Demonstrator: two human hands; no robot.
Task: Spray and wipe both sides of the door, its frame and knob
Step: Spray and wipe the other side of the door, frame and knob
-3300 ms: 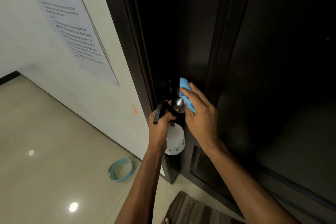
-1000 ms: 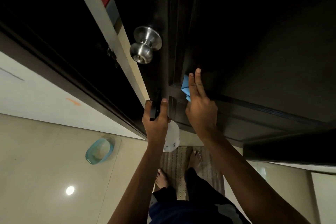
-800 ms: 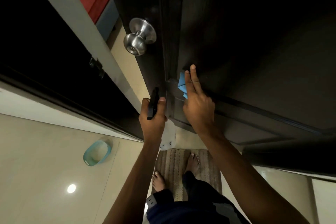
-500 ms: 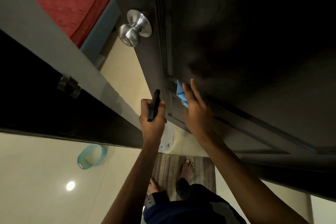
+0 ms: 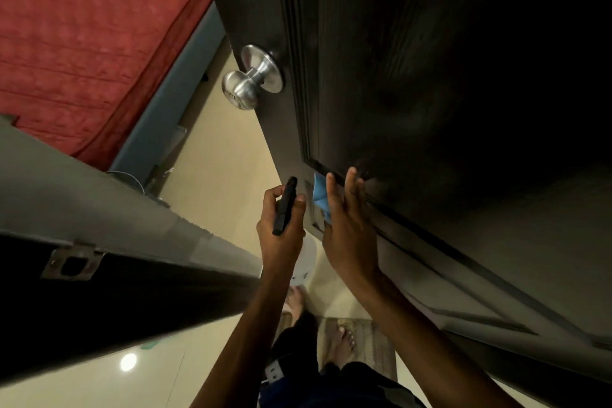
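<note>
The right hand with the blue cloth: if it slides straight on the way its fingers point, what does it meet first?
Probably the raised moulding edge of the dark wooden door, just past the right hand pressing the blue cloth; depth is unclear.

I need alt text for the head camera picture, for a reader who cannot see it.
A person's right hand presses a blue cloth flat against a dark wooden door, below its round silver metal knob. The left hand grips a white spray bottle with black trigger beside it.
</note>
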